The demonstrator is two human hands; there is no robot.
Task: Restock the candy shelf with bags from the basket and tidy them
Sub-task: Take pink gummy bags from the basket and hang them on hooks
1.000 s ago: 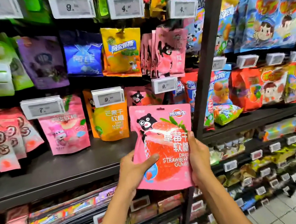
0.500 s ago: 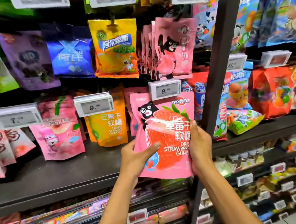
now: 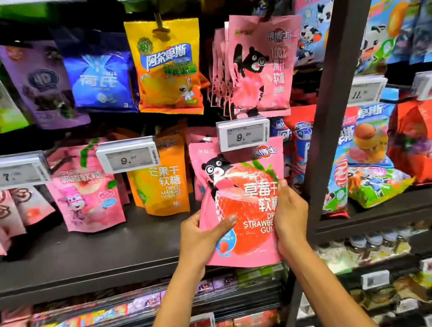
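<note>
Nearest the camera, two bare forearms reach up from the bottom of the view. The left hand pinches the lower left edge of the strawberry gummy bag, thumb laid across the front and fingers hidden behind. The right hand is clamped on the bag's right edge, its back toward the camera.

The bag is upright, print facing out, at the right end of the dark shelf. Its bottom hangs in front of and below the shelf's front edge, and its top passes behind the 9.90 price tag. Just right of it rises the dark upright post.

Farther back on the shelf, a second pink bag stands close behind the held one. To the left stand the orange mango gummy bag and a pink peach bag.

On the row above, toward the back, hang a bunch of pink bear bags, a yellow-orange bag, a blue bag and a purple bag.
</note>
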